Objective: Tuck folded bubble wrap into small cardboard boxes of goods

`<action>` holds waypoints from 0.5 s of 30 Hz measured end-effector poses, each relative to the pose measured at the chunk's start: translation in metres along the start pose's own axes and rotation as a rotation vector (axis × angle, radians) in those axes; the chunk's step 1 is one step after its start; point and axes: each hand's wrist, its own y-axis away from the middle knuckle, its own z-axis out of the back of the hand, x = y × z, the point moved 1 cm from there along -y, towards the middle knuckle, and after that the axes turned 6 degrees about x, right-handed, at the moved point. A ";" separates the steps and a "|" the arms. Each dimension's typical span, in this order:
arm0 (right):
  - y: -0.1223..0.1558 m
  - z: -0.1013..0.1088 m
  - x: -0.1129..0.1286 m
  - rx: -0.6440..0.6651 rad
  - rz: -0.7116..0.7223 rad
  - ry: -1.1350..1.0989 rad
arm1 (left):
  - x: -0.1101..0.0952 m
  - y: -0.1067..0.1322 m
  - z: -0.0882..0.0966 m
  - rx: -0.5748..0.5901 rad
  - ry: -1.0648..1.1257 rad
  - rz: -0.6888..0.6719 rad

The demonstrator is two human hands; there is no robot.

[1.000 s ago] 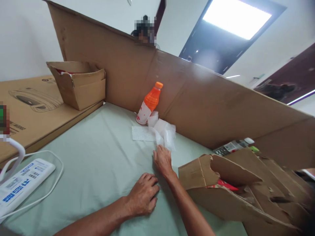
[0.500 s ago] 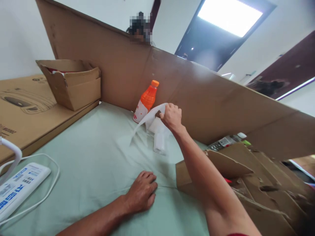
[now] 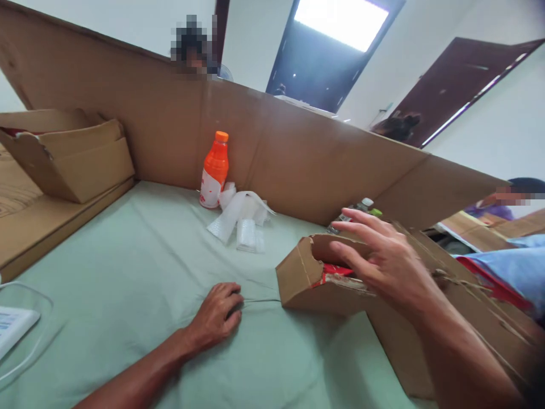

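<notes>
My left hand rests on the pale green cloth, its fingers loosely curved and the thumb apart, holding nothing. Over the small cardboard box at the right, my right hand hangs open with fingers spread and nothing in it. Inside that box a red packet shows in part; the hand and the box wall hide the rest. Bubble wrap lies crumpled on the cloth, partly folded, beside an upright orange drink bottle.
A cardboard panel walls off the back. At the left, an open carton stands on a flat cardboard box. A white power strip with its cord lies at the lower left. Clear bottles stand behind my right hand. Other people are beyond the panel.
My right hand has let go of the bubble wrap and moved right, over the small box. The wrap now lies on the cloth. The view has turned right; my left hand still rests on the cloth.
</notes>
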 end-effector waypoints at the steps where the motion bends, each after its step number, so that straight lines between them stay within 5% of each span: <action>1: 0.014 0.007 -0.013 -0.057 -0.045 -0.010 | 0.001 -0.001 0.002 -0.019 0.005 0.032; 5: 0.073 0.014 -0.066 -0.224 -0.398 -0.140 | -0.005 -0.022 0.018 -0.051 -0.057 0.146; 9: 0.132 -0.013 -0.103 -0.393 -0.829 -0.402 | -0.012 -0.074 0.032 -0.082 -0.149 0.218; 15: 0.171 -0.087 -0.131 -0.603 -0.893 -0.905 | -0.010 -0.136 0.025 -0.198 -0.211 0.306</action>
